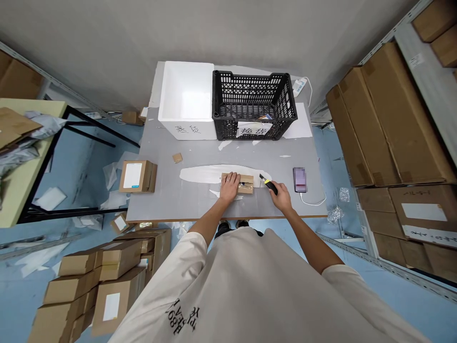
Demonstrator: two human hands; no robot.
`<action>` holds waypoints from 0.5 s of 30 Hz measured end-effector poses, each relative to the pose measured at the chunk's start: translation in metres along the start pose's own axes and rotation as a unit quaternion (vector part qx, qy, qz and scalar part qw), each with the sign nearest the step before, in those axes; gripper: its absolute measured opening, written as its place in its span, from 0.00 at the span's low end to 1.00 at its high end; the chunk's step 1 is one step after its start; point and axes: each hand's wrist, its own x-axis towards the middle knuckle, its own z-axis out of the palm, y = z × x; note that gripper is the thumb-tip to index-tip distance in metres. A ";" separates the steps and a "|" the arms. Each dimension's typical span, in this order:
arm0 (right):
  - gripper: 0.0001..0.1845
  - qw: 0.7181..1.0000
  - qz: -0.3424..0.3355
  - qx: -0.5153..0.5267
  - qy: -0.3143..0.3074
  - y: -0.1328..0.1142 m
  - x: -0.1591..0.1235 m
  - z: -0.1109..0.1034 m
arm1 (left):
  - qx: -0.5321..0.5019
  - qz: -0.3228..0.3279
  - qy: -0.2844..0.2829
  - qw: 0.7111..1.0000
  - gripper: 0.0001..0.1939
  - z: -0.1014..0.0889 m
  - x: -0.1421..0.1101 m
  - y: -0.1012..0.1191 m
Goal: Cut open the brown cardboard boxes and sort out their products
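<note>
On the grey table point(160, 197), my left hand point(229, 186) holds down the left part of a small brown cardboard box point(247, 179). Its fingers reach over the top. The box's right part shows a gap with something dark inside and shiny clear tape on the near side. To the right, my right hand point(282, 196) is wrapped around a black and yellow utility knife point(268, 184). The blade end points up and left, a little apart from the box. Under the box lies a long whitish patch point(200, 174) on the tabletop.
At the back stand a white foam box point(189, 128) and a black crate point(255, 123) with a small item inside. A taped carton point(148, 176) sits left, a phone point(300, 180) with a cable right. Stacked cartons point(121, 257) and shelves flank the table.
</note>
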 end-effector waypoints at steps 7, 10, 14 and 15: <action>0.28 0.996 0.030 0.084 -0.030 -0.007 0.012 0.000 | -0.013 0.015 0.012 1.000 0.31 -0.009 -0.008 0.000; 0.27 0.989 0.019 0.136 -0.048 -0.021 0.014 0.008 | -0.004 0.008 0.017 1.000 0.34 -0.020 -0.021 -0.009; 0.27 0.971 0.004 0.217 -0.097 -0.041 0.015 0.019 | -0.018 -0.039 0.005 0.999 0.41 -0.027 -0.040 -0.028; 0.27 0.966 0.007 0.232 -0.111 -0.046 0.016 0.022 | -0.034 -0.047 -0.004 0.998 0.41 -0.027 -0.043 -0.033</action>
